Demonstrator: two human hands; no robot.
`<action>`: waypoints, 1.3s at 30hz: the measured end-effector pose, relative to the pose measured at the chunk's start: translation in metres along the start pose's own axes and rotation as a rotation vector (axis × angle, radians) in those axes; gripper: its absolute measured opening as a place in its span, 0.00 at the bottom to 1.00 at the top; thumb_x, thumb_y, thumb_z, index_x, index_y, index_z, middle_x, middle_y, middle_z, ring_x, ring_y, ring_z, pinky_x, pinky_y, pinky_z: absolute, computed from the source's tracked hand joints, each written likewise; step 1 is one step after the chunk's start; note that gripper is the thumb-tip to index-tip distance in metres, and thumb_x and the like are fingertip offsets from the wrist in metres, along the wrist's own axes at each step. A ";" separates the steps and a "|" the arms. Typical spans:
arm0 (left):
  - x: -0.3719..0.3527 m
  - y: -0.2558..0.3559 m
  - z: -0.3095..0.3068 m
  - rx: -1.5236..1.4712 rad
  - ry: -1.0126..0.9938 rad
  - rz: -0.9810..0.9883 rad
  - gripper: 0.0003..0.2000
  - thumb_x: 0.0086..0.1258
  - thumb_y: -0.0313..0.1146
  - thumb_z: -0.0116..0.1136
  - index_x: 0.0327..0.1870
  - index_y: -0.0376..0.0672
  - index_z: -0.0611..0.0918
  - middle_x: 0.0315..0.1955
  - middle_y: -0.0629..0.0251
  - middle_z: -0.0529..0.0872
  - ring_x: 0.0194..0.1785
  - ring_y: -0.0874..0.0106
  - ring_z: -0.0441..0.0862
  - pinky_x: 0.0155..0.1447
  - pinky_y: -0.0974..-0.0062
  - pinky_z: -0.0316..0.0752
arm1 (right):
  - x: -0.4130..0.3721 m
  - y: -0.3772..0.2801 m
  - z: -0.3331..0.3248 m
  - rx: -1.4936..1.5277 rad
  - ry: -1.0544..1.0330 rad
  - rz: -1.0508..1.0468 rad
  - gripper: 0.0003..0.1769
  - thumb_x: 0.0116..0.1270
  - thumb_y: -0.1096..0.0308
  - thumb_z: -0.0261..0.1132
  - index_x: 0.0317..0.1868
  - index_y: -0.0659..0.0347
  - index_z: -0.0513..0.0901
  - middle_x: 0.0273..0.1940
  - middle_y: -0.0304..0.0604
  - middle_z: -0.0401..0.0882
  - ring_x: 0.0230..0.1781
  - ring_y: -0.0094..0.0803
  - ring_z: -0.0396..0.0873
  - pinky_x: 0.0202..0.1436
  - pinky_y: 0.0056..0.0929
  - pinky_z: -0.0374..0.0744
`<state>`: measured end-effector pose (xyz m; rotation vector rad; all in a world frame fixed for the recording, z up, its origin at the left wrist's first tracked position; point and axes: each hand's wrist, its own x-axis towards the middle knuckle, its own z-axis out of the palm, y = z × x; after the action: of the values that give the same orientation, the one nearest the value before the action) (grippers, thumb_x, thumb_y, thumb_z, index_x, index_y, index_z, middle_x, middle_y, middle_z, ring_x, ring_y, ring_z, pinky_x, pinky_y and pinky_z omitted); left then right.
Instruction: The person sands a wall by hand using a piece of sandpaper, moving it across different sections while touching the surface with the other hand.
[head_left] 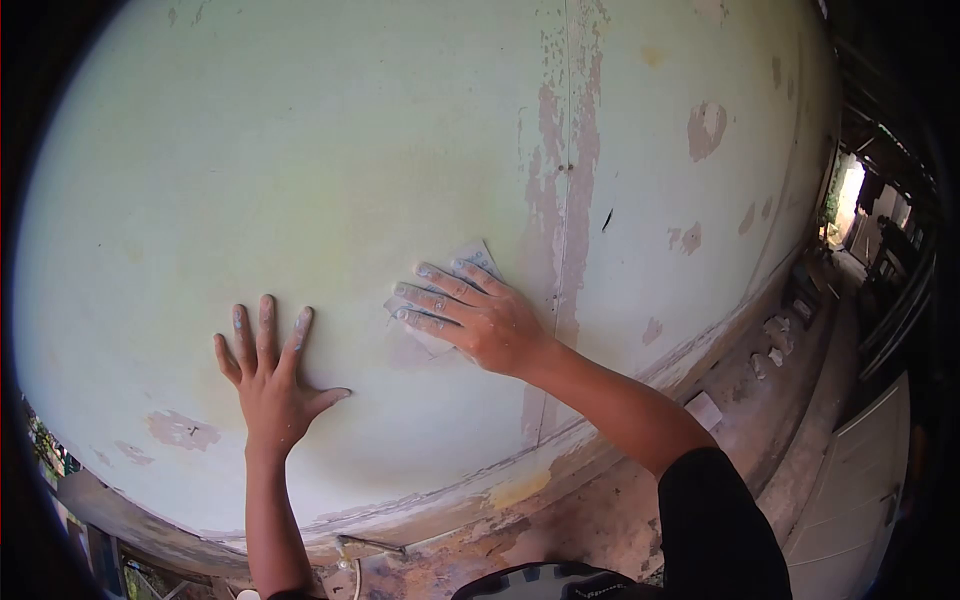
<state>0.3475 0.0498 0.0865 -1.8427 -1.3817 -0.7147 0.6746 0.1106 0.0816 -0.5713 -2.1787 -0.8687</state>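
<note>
A pale green painted wall [300,180] fills most of the head view, with its paint worn off in places. Spread fingers and thumb of my left hand [268,395] lie flat against the wall, holding nothing. To the right of it, my right hand [500,325] presses a sheet of sandpaper [478,254] flat on the wall. Corners and edges of the sheet show past the fingers; the palm and fingers cover the rest. Pale dust coats the fingers of both hands.
A vertical seam [568,120] with peeled paint runs right of my right hand. Below the wall are a thin pipe [372,545] and a dirty floor with pale rubble [775,345]. A pale panel [850,490] leans at the lower right.
</note>
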 end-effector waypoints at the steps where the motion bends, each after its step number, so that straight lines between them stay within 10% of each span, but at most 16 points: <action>1: 0.000 0.000 0.000 -0.007 -0.001 0.004 0.60 0.37 0.64 0.84 0.82 0.69 0.72 0.88 0.62 0.57 0.91 0.50 0.42 0.88 0.37 0.29 | -0.012 0.004 0.002 -0.032 0.004 0.018 0.24 0.72 0.71 0.62 0.65 0.45 0.89 0.76 0.33 0.79 0.80 0.38 0.72 0.80 0.49 0.72; 5: -0.001 0.001 0.001 -0.020 0.002 0.001 0.60 0.36 0.63 0.85 0.82 0.70 0.72 0.88 0.62 0.57 0.91 0.51 0.42 0.88 0.36 0.30 | -0.099 0.025 0.024 -0.127 0.128 0.194 0.24 0.68 0.74 0.65 0.62 0.45 0.91 0.70 0.36 0.85 0.74 0.41 0.79 0.78 0.49 0.73; 12: -0.001 0.000 -0.006 -0.026 -0.074 0.008 0.59 0.40 0.64 0.84 0.83 0.71 0.69 0.89 0.63 0.54 0.91 0.51 0.40 0.87 0.35 0.29 | -0.009 0.016 0.020 -0.010 0.386 0.327 0.30 0.59 0.81 0.70 0.65 0.57 0.89 0.72 0.47 0.82 0.80 0.53 0.72 0.77 0.53 0.74; 21: -0.003 -0.002 -0.004 -0.024 -0.050 0.042 0.62 0.37 0.61 0.86 0.83 0.64 0.70 0.89 0.58 0.54 0.91 0.48 0.39 0.87 0.35 0.29 | -0.025 0.019 0.007 0.019 0.014 -0.083 0.25 0.67 0.76 0.66 0.64 0.54 0.89 0.70 0.40 0.85 0.76 0.37 0.78 0.77 0.45 0.78; 28: -0.003 0.003 -0.008 -0.056 -0.084 -0.018 0.60 0.39 0.61 0.85 0.83 0.74 0.69 0.88 0.67 0.56 0.91 0.53 0.42 0.87 0.35 0.32 | 0.037 0.064 -0.025 -0.020 0.517 0.360 0.31 0.61 0.84 0.69 0.67 0.61 0.86 0.71 0.49 0.83 0.78 0.51 0.74 0.77 0.51 0.76; 35: -0.012 -0.005 0.004 0.010 0.005 -0.024 0.65 0.42 0.72 0.78 0.86 0.56 0.65 0.89 0.65 0.55 0.92 0.53 0.40 0.86 0.31 0.24 | 0.022 0.003 0.018 0.236 0.034 -0.140 0.31 0.58 0.83 0.69 0.63 0.54 0.90 0.70 0.42 0.85 0.76 0.44 0.78 0.75 0.50 0.79; 39: -0.016 -0.010 0.012 0.021 0.047 -0.108 0.68 0.43 0.82 0.69 0.86 0.47 0.63 0.88 0.68 0.58 0.92 0.55 0.41 0.83 0.27 0.19 | 0.033 0.091 -0.039 -0.192 0.326 0.132 0.30 0.61 0.83 0.66 0.64 0.53 0.90 0.70 0.41 0.85 0.77 0.46 0.77 0.75 0.50 0.79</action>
<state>0.3340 0.0525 0.0689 -1.7353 -1.4613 -0.7901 0.7266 0.1483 0.1635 -0.6115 -1.7579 -1.0276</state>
